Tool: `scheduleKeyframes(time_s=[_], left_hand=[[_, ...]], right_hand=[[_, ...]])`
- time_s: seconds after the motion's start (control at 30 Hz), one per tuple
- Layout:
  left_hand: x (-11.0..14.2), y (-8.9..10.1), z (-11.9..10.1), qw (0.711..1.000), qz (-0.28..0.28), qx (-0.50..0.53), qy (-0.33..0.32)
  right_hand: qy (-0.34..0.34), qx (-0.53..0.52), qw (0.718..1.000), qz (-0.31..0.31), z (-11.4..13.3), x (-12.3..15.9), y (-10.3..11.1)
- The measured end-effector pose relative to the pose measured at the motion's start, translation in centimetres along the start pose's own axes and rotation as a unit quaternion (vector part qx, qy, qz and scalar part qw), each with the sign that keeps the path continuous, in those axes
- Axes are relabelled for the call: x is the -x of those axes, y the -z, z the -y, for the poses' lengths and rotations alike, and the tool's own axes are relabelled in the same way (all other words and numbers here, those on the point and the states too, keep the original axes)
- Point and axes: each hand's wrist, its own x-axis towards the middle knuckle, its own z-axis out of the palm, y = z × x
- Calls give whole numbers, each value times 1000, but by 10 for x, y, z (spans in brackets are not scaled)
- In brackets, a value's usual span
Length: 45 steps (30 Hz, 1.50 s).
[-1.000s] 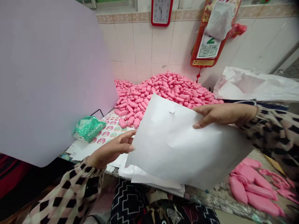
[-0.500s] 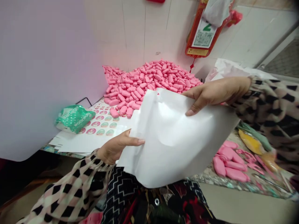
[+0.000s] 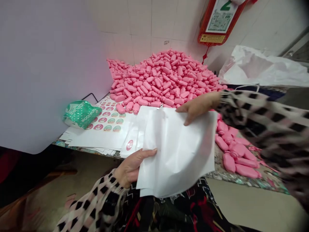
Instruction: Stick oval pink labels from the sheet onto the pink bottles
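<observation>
My left hand [image 3: 132,167] grips the lower left edge of some glossy white sheets [image 3: 183,151], thumb on top and fingers beneath. At their upper right edge, my right hand [image 3: 196,108] holds the sheets too, its fingertips partly hidden. The sheets bow a little and hang over my lap, in front of the table edge. Just left of them lies a white sheet with a pink oval sticker [image 3: 129,145]. Behind the sheets rises a large heap of pink bottle-shaped pieces [image 3: 166,75]; a small metal clip [image 3: 161,106] shows at their top edge.
Sheets of round pink and green stickers [image 3: 106,119] lie to the left, a green packet [image 3: 82,114] on them. More pink pieces [image 3: 238,158] sit at the right table edge. A white plastic bag [image 3: 263,66] is at back right; a red-framed calendar [image 3: 220,21] hangs on the wall.
The white sheets now sit flatter and lower, further from the right side. My right hand has moved left and down with them. My view has shifted, showing more of the heap.
</observation>
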Motion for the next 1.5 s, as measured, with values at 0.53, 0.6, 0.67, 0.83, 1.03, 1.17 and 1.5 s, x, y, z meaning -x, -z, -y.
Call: scheduleKeyframes(time_s=[0.53,0.6,0.67,0.83,1.03,1.17,1.5], left_hand=[[20,16,-2,973,-222,-28,-50],[20,15,-4,969,-239,-26,-53],[19,12,-6,962,-262,-31,-64],[17,10,-8,951,-289,-80,-82],[17,8,-5,951,-275,-117,-78],[17,3,-7,948,-273,-128,-102],[19,-28,-24,964,-233,-54,-119]], right_hand=[[121,140,930,-316,-37,-33,-109],[165,154,930,-291,-47,-21,-157],[178,153,936,-263,-55,-14,-198],[149,79,929,-331,-78,-12,-218],[-106,-203,863,-451,-124,-9,-178],[-148,-411,822,-366,-139,-11,-171],[-135,-540,792,-250,-133,-13,-158]])
